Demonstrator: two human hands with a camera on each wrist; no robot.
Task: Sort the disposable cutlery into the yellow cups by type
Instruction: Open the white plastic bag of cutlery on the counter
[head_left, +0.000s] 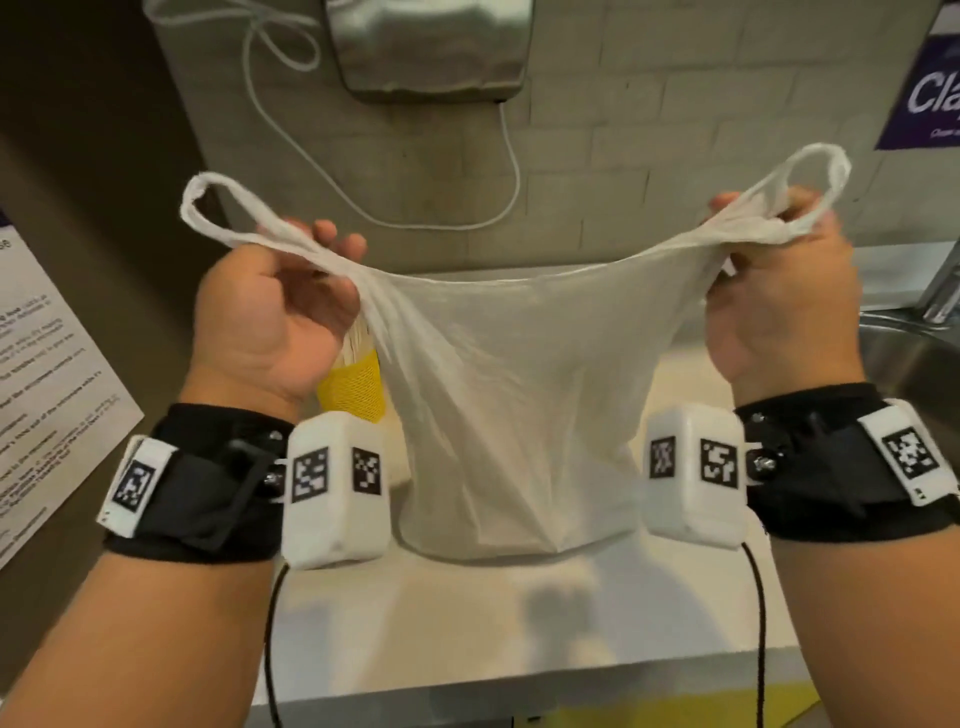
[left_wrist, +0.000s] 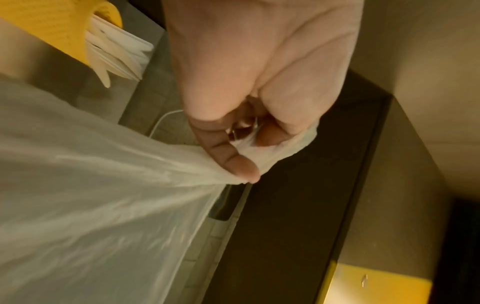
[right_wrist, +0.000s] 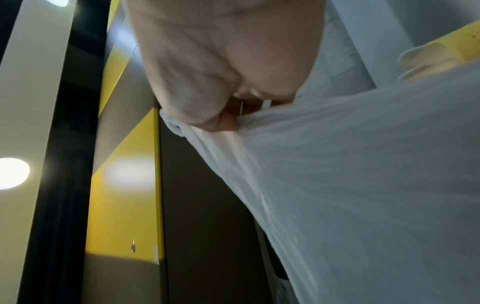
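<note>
Gripping 1 handle each, left hand (head_left: 270, 312) and right hand (head_left: 779, 306) stretch the plastic bag (head_left: 519, 405), which hides most of the yellow cup (head_left: 353, 384) on the left.

- Yellow cup (head_left: 358, 387): textured wall, upright on the white counter behind the left hand, partly hidden; pale cutlery (head_left: 357, 340) is packed in it, ends upward.
- Second yellow cup (right_wrist: 451, 44): seen only at the right wrist view's edge, holding pale spoon-like pieces (right_wrist: 418, 59).
</note>
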